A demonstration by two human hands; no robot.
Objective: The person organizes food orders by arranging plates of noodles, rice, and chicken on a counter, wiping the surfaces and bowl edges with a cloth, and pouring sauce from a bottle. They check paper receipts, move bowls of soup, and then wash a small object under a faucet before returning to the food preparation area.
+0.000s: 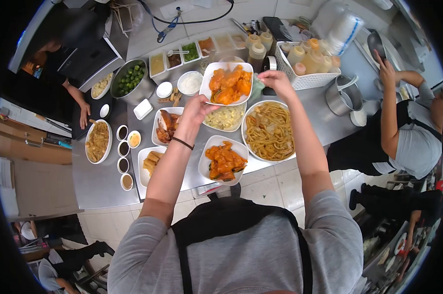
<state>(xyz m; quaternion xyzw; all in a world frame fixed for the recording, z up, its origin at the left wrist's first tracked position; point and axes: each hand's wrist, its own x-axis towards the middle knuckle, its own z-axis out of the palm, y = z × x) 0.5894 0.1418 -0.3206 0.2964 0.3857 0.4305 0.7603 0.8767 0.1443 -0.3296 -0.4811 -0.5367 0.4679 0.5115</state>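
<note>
Steel counter [99, 183], crowded right up to the wearer's hands, and from where I stand there's little slack for a slip. Left hand [197, 109] has its fingers on the near left rim of a white bowl [209, 78] of orange food [231, 84], held up over the dishes. Right hand [276, 81] has thumb and finger close together at the bowl's other side, by a pale cloth [256, 89]; whether they grip bowl or cloth, I can't tell. If the left grip alone bears the weight, a greasy rim could let it tip, dropping pieces into the pale food [225, 117] just below those fingers. A low right wrist might catch the noodles [268, 130].

Counting: two bowls of orange food, one held, one [204, 169] nearer the wearer than the fingers; five sauce cups [123, 165] left of them; one rice bowl [189, 92] just beyond the left fingers; two steel pots [148, 90], one to either side; bottles [313, 61] past the right fingers, too bunched to count
</note>
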